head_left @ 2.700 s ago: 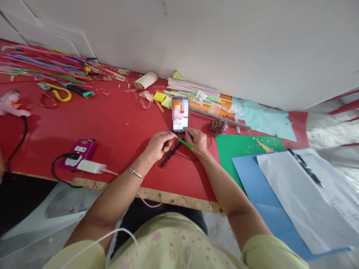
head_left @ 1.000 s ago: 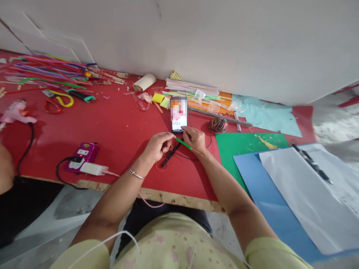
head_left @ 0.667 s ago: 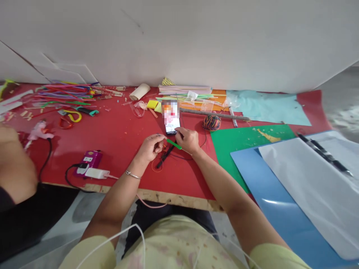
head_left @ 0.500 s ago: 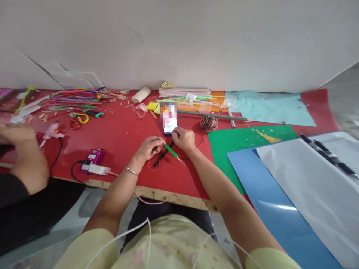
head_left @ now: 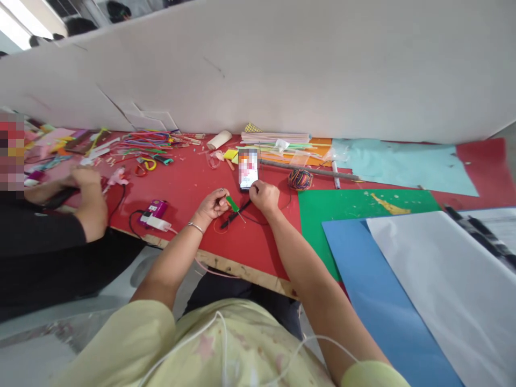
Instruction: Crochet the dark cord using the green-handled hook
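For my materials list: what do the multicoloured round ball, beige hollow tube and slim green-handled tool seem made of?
Multicoloured round ball: probably matte yarn; wound strands show.
Beige hollow tube: likely matte cardboard; it looks plain and papery.
Slim green-handled tool: handle perhaps smooth plastic, evenly coloured; pale shaft possibly metal, too small to confirm.

Pale yellow top (head_left: 245, 330), pink star (head_left: 205, 346), silver bangle (head_left: 195, 227), dark trousers (head_left: 220, 290)

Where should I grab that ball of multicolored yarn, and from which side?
I'd cup the yarn ball around its left and right flanks, coming down from above and the near side, with your right hand, the closer one. It is rounded, so a wide grip should suit it, and the grey stick runs along its far side, likely leaving less room there.
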`<state>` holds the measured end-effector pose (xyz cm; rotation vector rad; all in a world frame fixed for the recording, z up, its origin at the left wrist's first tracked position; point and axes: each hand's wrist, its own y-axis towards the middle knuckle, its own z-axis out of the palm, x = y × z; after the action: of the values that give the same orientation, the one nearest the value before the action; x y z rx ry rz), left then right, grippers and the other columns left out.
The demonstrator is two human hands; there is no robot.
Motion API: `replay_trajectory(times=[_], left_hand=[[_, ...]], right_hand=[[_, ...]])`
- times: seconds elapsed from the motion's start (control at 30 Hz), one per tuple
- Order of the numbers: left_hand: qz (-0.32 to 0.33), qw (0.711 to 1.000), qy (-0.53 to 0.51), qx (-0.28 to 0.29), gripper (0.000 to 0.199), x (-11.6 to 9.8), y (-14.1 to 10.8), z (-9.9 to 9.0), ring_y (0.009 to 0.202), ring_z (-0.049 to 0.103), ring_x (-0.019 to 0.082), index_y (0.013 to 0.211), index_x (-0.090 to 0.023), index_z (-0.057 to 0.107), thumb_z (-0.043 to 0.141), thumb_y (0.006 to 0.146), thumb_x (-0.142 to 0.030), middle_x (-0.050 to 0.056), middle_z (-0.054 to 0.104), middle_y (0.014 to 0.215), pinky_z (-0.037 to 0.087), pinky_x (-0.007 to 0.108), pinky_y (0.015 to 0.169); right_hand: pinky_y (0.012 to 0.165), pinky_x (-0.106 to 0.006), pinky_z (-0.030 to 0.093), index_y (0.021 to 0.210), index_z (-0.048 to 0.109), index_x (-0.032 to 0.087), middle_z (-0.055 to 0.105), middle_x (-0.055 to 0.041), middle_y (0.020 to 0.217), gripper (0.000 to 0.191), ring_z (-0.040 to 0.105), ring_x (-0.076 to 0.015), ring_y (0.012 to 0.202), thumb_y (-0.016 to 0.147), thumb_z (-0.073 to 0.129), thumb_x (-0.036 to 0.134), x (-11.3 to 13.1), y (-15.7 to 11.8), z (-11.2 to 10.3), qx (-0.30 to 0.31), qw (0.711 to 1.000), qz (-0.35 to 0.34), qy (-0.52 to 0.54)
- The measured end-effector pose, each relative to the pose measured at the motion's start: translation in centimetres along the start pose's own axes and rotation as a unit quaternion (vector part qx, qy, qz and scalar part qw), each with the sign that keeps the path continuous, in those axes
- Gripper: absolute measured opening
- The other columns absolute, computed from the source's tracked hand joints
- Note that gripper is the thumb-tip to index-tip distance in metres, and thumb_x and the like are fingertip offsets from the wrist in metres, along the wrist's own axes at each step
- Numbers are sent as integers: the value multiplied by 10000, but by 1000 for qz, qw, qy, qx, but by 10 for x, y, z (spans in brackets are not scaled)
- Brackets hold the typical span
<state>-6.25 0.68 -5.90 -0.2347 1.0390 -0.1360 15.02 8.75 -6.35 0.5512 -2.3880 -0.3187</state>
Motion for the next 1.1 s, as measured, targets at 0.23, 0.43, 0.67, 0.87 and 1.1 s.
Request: replay_trajectory(times=[0.23,0.43,0.67,0.87,1.1], left_hand=[[-8,1000,-20,7,234,1,1,1,319,303,9,798,-123,702,859,734,-284,-71,505,470,199,139,362],[-39,998,6,52,240,-6,4,2,329,331,11,802,-109,718,840,742,-307,-49,535,497,195,158,367],[-50,992,46,111,211,-7,11,5,352,352,22,804,-117,735,798,772,-316,-27,569,522,188,197,384],[-51,996,6,78,202,-3,13,11,386,392,44,782,-127,733,803,745,-312,-23,569,523,209,214,393],[-59,996,-1,73,216,-6,13,12,378,376,41,766,-129,735,808,738,-331,-24,554,521,194,215,389]], right_hand=[[658,-285,373,1015,802,231,823,-65,929,290,726,-204,816,941,533,308,-4,-3,4,-8,1000,-20,-5],[728,-273,480,1110,801,236,831,-60,1019,308,741,-205,865,938,548,261,-5,-4,10,-21,999,-37,-5],[750,-277,488,1214,783,216,794,-72,925,336,714,-190,833,1005,526,272,-4,-7,14,-46,992,-101,-55],[743,-257,495,1265,760,206,806,-81,937,343,728,-179,827,1017,531,266,1,-7,15,-8,993,-89,-82],[684,-273,501,1197,792,210,837,-88,965,344,753,-197,772,1002,526,307,-6,-8,8,-48,992,-21,-113]])
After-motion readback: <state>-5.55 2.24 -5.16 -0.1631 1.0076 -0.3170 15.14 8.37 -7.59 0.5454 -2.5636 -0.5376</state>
